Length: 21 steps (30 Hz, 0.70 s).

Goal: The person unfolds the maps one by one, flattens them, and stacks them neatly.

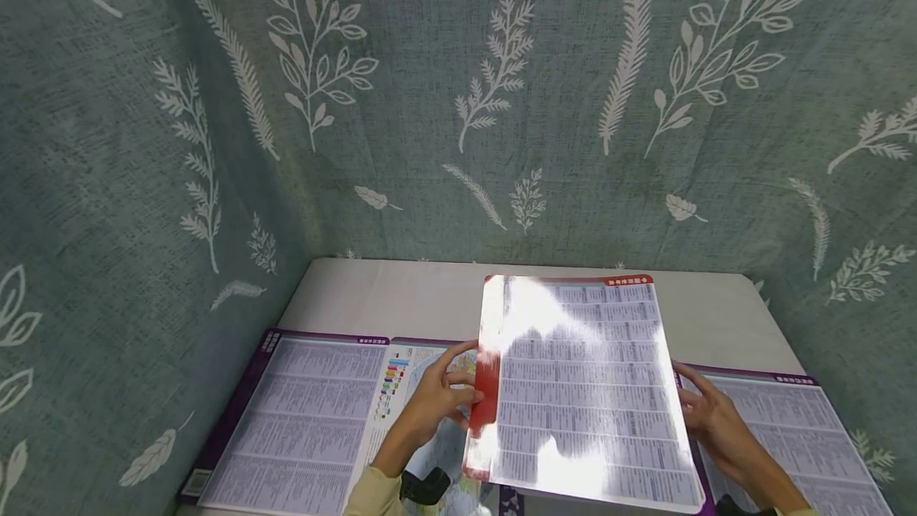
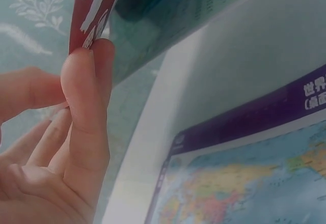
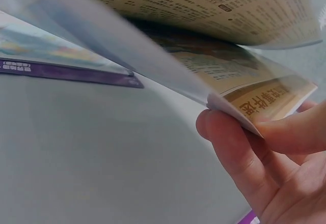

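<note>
A folded laminated chart (image 1: 587, 420) with red edging and rows of small print is held up at the centre of the head view, glare on its glossy face. My left hand (image 1: 433, 396) pinches its red left edge between thumb and fingers. On the opposite side, my right hand (image 1: 719, 424) grips the right edge. Several printed leaves (image 3: 275, 102) fan apart in the right wrist view, with that hand's thumb and fingers at a corner. Beneath the chart lies a purple-edged laminated world map (image 2: 229, 183), partly covered in the head view.
The map's text panel (image 1: 315, 412) spreads to the left on the pale table (image 1: 387, 293). Another purple-edged printed panel (image 1: 802, 436) lies at the right. Green leaf-patterned fabric (image 1: 430, 102) hangs behind the table and along both sides.
</note>
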{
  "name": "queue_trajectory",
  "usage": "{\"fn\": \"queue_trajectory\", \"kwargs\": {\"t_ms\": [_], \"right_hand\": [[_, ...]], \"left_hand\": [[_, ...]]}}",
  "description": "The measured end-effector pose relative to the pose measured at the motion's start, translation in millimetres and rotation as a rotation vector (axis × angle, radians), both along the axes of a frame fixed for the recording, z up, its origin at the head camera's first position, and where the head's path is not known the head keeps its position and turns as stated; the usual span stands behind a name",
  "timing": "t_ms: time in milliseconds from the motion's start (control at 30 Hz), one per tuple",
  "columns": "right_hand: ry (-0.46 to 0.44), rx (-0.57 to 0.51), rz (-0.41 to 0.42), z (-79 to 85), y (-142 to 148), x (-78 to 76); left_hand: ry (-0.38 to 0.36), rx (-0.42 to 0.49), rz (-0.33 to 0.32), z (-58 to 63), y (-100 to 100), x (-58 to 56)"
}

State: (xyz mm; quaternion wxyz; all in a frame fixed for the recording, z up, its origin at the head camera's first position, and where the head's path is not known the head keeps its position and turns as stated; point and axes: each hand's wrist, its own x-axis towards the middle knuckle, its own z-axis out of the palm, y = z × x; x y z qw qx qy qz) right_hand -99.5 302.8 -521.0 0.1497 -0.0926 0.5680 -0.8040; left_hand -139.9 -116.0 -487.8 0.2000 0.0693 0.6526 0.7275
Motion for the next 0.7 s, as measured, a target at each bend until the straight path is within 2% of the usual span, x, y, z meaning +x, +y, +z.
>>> {"fn": "queue_trajectory", "kwargs": {"t_ms": [167,333,700], "right_hand": [[0.009,-0.081,0.039,1.9,0,-4.5],[0.000,-0.096,0.027,2.8,1,-9.1],[0.020,-0.031,-0.019,7.0,5,-22.4]], "left_hand": [[0.033,-0.017,-0.007,0.0,-3,-3.5],[0.035,-0.024,0.011,4.0,-8,-7.5],[0.049,-0.021,0.037,10.7,-16,-19.8]]}}
